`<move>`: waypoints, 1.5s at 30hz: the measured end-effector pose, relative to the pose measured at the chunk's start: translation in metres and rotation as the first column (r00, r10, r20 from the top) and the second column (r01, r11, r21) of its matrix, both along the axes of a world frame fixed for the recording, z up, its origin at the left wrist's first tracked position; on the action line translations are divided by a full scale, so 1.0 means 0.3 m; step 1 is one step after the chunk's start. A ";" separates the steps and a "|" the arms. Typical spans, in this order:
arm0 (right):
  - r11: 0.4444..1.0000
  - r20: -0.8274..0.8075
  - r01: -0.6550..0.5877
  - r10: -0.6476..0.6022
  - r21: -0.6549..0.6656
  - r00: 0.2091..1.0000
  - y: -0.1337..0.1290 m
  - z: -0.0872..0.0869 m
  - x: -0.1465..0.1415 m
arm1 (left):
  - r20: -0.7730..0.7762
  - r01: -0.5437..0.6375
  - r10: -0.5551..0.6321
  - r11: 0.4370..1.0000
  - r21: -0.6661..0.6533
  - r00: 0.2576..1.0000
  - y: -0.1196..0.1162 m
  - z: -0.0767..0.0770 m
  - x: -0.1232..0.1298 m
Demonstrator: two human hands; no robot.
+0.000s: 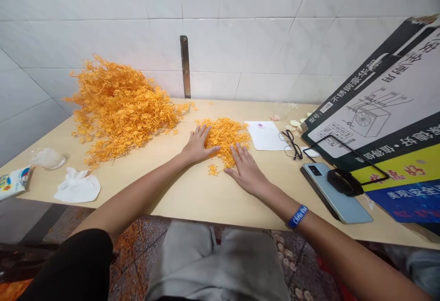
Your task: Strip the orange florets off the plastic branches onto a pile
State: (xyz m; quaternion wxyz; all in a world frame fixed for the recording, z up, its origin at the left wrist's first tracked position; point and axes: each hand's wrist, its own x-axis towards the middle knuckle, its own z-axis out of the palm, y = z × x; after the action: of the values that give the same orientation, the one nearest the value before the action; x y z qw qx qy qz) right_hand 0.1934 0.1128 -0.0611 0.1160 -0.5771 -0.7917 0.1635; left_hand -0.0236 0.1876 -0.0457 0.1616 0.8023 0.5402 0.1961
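A small pile of orange dried flower bits (225,136) lies on the light wooden table (202,200). My left hand (197,146) rests at its left edge, fingers spread and thumb pointing right. At its lower right edge is my right hand (248,171), also with fingers apart, touching the bits. Neither hand grips anything. A little loose cluster (213,170) sits between the two hands, nearer the table's front. The large bushy bunch of orange dried flowers (120,108) stands at the back left, apart from my hands.
White paper (264,136), glasses (291,145), a phone (335,193) and a black-framed object (344,182) lie to the right, beside a leaning printed box (371,103). Crumpled tissue (77,185), a clear plastic item (48,158) and a packet (14,182) are left. Tiled wall behind.
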 end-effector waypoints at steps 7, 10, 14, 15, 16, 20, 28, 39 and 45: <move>0.974 -0.420 0.182 -0.110 0.134 0.901 0.226 0.154 0.062 | 0.185 0.043 -0.102 0.952 0.302 0.977 0.150 0.013 -0.034; 0.941 -0.283 0.327 -0.292 0.084 0.914 0.383 0.176 0.085 | 0.316 -0.106 -0.019 0.922 0.372 0.948 0.224 0.004 -0.053; 0.926 -0.200 0.377 -0.364 0.028 0.910 0.521 0.131 0.057 | 0.350 -0.143 0.015 0.928 0.343 0.937 0.262 -0.011 -0.073; 0.927 -0.197 0.376 -0.366 0.012 0.909 0.537 0.120 0.046 | 0.354 -0.149 0.026 0.934 0.326 0.935 0.264 -0.013 -0.075; 0.928 -0.197 0.372 -0.365 0.001 0.910 0.549 0.113 0.035 | 0.363 -0.160 0.041 0.939 0.306 0.931 0.264 -0.014 -0.076; 0.941 -0.203 0.336 -0.325 0.025 0.924 0.615 0.150 0.006 | 0.356 -0.159 0.053 0.948 0.276 0.933 0.267 -0.013 -0.068; 0.981 -0.082 0.180 -0.174 0.077 0.981 0.946 0.231 -0.135 | 0.267 -0.150 0.084 0.960 0.235 0.960 0.273 -0.018 -0.060; 0.967 0.041 -0.229 0.234 -0.112 0.971 0.954 0.212 -0.257 | 0.285 -0.187 0.134 0.968 0.169 0.949 0.281 -0.013 -0.068; 0.998 0.025 0.055 -0.056 0.044 0.998 0.744 0.233 0.058 | 0.299 -0.190 0.139 0.971 0.147 0.944 0.286 -0.015 -0.069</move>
State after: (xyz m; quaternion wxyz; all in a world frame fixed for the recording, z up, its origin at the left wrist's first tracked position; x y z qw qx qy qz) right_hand 0.2108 0.3359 0.0089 0.1223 -0.5982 -0.7803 0.1356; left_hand -0.0442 0.2733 -0.0501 0.1505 0.7284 0.5572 0.3693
